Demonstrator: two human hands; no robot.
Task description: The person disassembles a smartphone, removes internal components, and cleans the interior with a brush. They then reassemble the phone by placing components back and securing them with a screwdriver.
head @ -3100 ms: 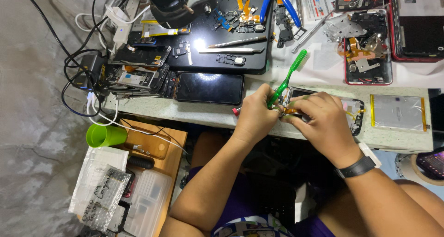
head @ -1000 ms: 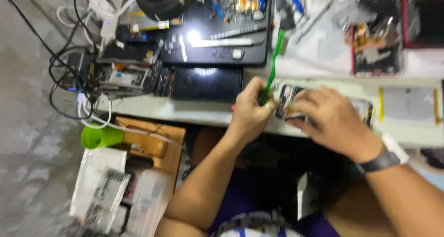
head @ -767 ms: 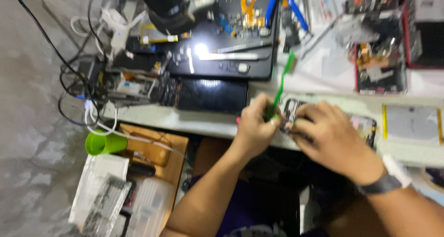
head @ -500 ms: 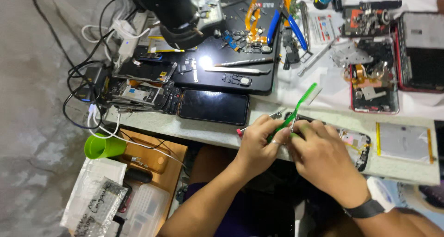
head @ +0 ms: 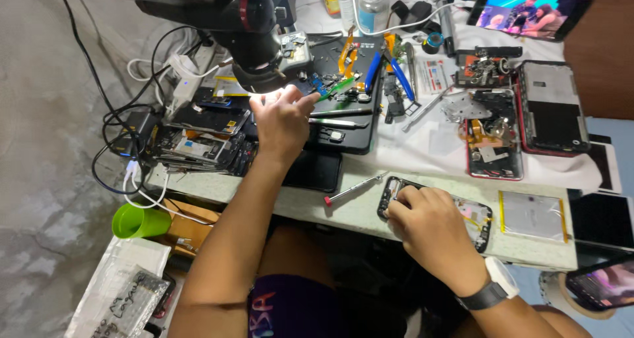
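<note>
Two hands work over a crowded bench (head: pixel 343 212) in the head view. The left hand (head: pixel 281 123) reaches up toward the black mat (head: pixel 353 123) under the microscope (head: pixel 254 31), fingers loosely spread, index finger pointing at the green brush (head: pixel 338 87) lying among small parts; it grips nothing that shows. The right hand (head: pixel 429 226) presses down on an opened phone frame (head: pixel 462 212) near the bench's front edge, fingers curled over its left end, holding it flat. A watch (head: pixel 498 285) sits on that wrist.

A screwdriver (head: pixel 353 189) with a red tip lies just left of the frame, apart from both hands. A battery (head: pixel 531 216) lies right of the frame. Behind them, a red-cased phone (head: pixel 492 140) lies open with its insides showing, and another back shell (head: pixel 551 110) lies beside it. Blue tweezers (head: pixel 399 77) rest at the mat's far right edge. A stack of dark phones (head: pixel 198 143) and tangled cables (head: pixel 125 146) fill the bench's left end. A lit phone (head: pixel 531 11) leans at the back right. Below the bench, a green cup (head: pixel 139 220) rests on a wooden stool.
</note>
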